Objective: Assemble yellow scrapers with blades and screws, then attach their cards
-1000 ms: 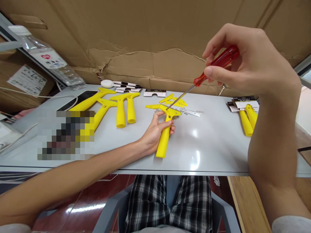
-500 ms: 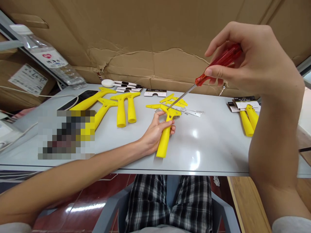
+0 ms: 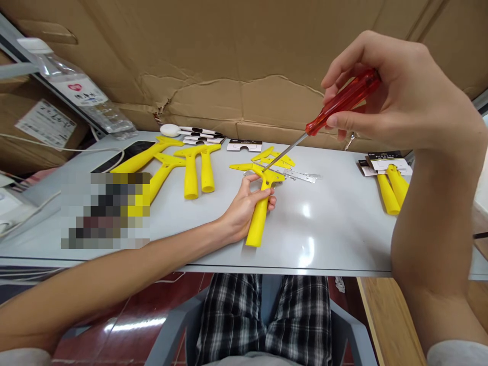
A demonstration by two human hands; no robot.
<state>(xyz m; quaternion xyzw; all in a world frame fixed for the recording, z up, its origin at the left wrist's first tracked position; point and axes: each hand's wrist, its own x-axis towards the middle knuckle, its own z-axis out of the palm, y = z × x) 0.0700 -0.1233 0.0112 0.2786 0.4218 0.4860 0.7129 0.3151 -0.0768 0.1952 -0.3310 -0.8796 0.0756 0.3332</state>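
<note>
My left hand (image 3: 249, 206) is closed around a yellow scraper handle (image 3: 257, 223), near its wide T-shaped head. In my right hand (image 3: 396, 91) is a screwdriver with a clear red grip (image 3: 343, 101), pinched between thumb and fingers. Its metal shaft slants down to the left, and the tip meets the head of the scraper handle. Just behind the held handle lie loose yellow plates (image 3: 280, 160) and thin metal blades (image 3: 301, 175) with small screws. Whether a screw sits under the tip is too small to tell.
Several yellow scraper handles (image 3: 196, 173) lie to the left, beside a black phone-like slab (image 3: 124, 155). A plastic bottle (image 3: 82, 91) leans at the back left. Packaged yellow handles (image 3: 391, 190) lie at the right. Cardboard (image 3: 236, 66) stands behind the table (image 3: 335, 229).
My right hand's fingers have shifted slightly around the red grip, the thumb a little lower. The screwdriver tip and the held scraper handle stay in place.
</note>
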